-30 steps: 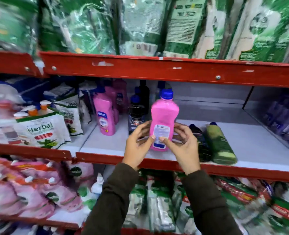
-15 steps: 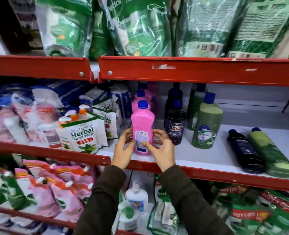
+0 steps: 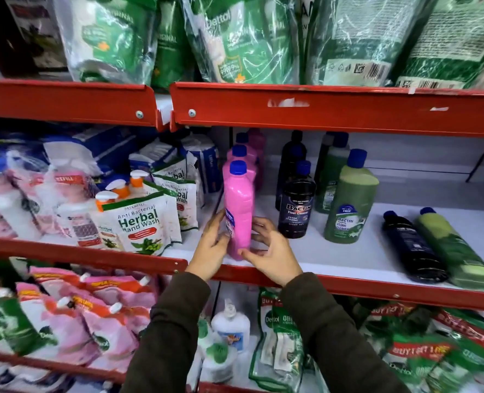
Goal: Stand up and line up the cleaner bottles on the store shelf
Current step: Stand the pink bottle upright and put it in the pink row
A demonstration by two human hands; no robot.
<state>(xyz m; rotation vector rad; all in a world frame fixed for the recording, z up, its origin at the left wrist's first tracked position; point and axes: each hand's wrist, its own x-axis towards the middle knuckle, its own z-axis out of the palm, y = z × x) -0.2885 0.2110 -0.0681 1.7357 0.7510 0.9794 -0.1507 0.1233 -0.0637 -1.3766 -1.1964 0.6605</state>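
Nearest the camera, two dark sleeves reach up to the shelf [image 3: 334,259]. The left hand [image 3: 211,251] and the right hand [image 3: 272,255] form one two-handed grip around the lower part of the front pink bottle [image 3: 238,211], fingers curled on either side, the right thumb under its base edge. The bottle stands upright at the shelf's front lip, its label turned toward the left hand and only partly readable.

Just behind the grip, more pink bottles [image 3: 242,154] with blue caps stand in a single file running toward the back. To the right of the grip stands a black bottle [image 3: 297,202], with another dark one behind it; further right, a green bottle [image 3: 350,199] stands upright with a second green one behind.

Well to the right of the grip, near the front edge, a fallen black bottle [image 3: 414,248] and a fallen green bottle [image 3: 453,248] lie side by side, touching, caps pointing toward the back.

Judged progress: the pink row looks nearly settled, the held bottle probably needing only a turn to face its label forward. The black and green rows are begun. The two lying bottles remain to be stood up and slid in front of their matching rows.

To the left of the grip, pouches of hand wash [image 3: 138,222] crowd the neighbouring shelf bay.
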